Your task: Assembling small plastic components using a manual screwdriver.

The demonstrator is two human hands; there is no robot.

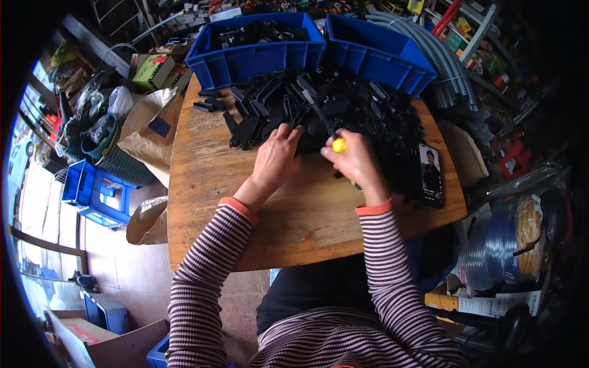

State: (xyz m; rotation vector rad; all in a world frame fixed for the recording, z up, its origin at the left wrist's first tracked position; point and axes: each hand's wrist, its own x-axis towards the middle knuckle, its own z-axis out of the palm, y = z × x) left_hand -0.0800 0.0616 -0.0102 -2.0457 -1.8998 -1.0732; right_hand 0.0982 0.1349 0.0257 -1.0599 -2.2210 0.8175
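In the head view, the left hand (276,157) reaches over a wooden table (208,190), its fingers bent inward with the tips at the near edge of a heap of small black parts (337,108). Whether those fingers grip a part cannot be told, since the back of the hand hides what is under them. The right hand (359,162) is just beside it, apart from the left, with its fingers closed around a yellow-handled tool (338,145). The tool's dark shaft slants up and to the left over the heap; the exact kind of tool is unclear.

The black parts lie loose across the far half of the table, overlapping one another, with a few scattered singly at the left edge. Behind the heap stand two blue bins: the left bin (261,63) holds more black parts, and the right bin (383,66) sits next to it, angled. A phone (431,175) with its screen lit lies near the table's right edge. Left of the table are a brown paper bag (147,138) and a blue stool (92,196); to the right, grey pipes (451,67) curve past the right bin.
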